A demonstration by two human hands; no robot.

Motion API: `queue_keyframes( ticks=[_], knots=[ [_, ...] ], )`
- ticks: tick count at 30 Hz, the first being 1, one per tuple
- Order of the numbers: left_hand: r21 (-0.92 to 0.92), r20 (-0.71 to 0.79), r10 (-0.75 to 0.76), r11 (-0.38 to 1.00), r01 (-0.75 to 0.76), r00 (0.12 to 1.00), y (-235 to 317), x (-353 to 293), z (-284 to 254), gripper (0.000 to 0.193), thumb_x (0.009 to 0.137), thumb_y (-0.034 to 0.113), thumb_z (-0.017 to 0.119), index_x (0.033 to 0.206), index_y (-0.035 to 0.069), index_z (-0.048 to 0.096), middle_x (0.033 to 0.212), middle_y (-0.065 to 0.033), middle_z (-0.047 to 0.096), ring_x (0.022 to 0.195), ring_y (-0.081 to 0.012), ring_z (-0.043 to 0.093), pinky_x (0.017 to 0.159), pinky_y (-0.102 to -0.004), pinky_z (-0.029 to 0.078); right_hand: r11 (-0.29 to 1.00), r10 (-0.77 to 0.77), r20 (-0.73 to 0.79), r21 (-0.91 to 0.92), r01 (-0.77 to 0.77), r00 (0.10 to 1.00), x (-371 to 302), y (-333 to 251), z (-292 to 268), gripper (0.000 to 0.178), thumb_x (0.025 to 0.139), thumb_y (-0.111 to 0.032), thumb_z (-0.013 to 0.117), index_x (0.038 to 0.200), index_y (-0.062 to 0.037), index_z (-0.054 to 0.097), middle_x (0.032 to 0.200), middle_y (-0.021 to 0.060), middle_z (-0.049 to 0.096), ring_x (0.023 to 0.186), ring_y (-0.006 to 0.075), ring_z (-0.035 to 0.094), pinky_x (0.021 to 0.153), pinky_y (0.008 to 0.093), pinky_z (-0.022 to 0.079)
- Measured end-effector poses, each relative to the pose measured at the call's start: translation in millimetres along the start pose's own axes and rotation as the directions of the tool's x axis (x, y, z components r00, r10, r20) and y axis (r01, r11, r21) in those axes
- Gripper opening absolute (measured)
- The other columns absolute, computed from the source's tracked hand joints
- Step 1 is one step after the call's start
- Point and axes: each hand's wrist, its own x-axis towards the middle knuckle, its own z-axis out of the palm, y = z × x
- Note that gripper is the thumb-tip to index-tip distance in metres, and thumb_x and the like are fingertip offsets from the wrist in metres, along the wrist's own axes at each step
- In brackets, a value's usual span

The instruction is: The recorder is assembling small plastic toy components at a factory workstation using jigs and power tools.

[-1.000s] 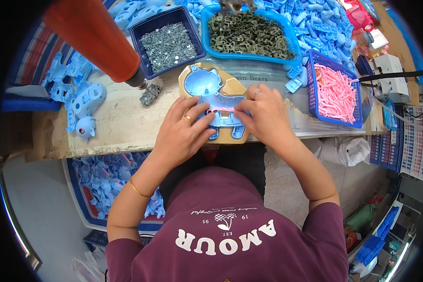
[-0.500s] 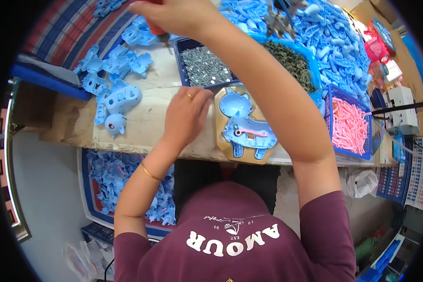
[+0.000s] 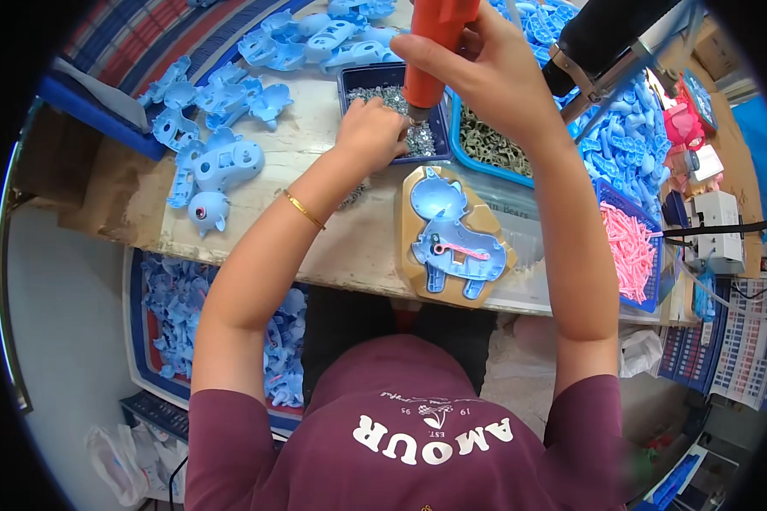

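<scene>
My right hand (image 3: 504, 81) is wrapped round an orange electric screwdriver (image 3: 432, 55), held upright with its tip down at the tray of small silver screws (image 3: 420, 140). Beside that tip is my left hand (image 3: 371, 134), its fingers curled together over the dark blue tray (image 3: 441, 146). Whatever those fingers pinch is hidden. Nearer to me, a tan fixture (image 3: 409, 255) cradles an open blue plastic animal-shaped shell half (image 3: 479, 262). Across the shell's body lies a thin pink part (image 3: 467, 253), with a dark ring at one end. Neither hand touches the fixture.
Blue shell pieces (image 3: 230, 162) lie at left, one with an eye (image 3: 206, 211). Right of the screws stands a light-blue bin (image 3: 494, 170) of dark metal parts, then a basket of pink strips (image 3: 629, 251). A black-and-metal tool (image 3: 609, 47) hangs above. A crate of blue parts (image 3: 166, 319) sits below.
My right hand has brought the screwdriver from the far left to the screw tray. My left hand has moved up and right from the table to the screws. The small blue bin looks shifted nearer.
</scene>
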Motion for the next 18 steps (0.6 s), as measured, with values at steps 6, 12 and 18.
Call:
queue_keyframes(
  ticks=[6, 12, 18],
  knots=[
    [-0.037, -0.168, -0.012, 0.999, 0.006, 0.986, -3, -5, 3, 0.014, 0.088, 0.029, 0.071, 0.087, 0.015, 0.075, 0.083, -0.0069, 0.072, 0.098, -0.0269, 0.061, 0.084, -0.0399, 0.044, 0.996, 0.084, 0.056, -0.025, -0.083, 0.995, -7, -3, -16, 0.037, 0.093, -0.019, 0.075, 0.121, -0.0008, 0.057, 0.095, 0.0054, 0.066, 0.083, 0.0127, 0.065, 0.072, 0.0273, 0.053],
    [0.000, -0.139, 0.033, 0.999, -0.034, 0.990, -7, -9, 2, 0.018, 0.086, 0.033, 0.073, 0.091, 0.016, 0.072, 0.086, -0.0051, 0.071, 0.099, -0.0269, 0.061, 0.084, -0.0408, 0.048, 0.991, 0.135, 0.071, 0.007, -0.136, 0.988, -16, -6, -17, 0.040, 0.095, -0.020, 0.073, 0.124, -0.0023, 0.052, 0.094, 0.0052, 0.063, 0.084, 0.0121, 0.063, 0.071, 0.0268, 0.052],
    [-0.105, 0.029, 0.090, 0.991, -0.087, 0.995, -10, 8, -1, 0.022, 0.084, 0.034, 0.076, 0.092, 0.014, 0.073, 0.097, -0.0041, 0.070, 0.106, -0.0267, 0.060, 0.089, -0.0407, 0.048, 0.998, 0.046, 0.085, 0.047, -0.051, 0.995, -20, 13, -21, 0.038, 0.096, -0.019, 0.072, 0.123, -0.0034, 0.051, 0.091, 0.0017, 0.059, 0.082, 0.0095, 0.059, 0.072, 0.0258, 0.050]
  ],
)
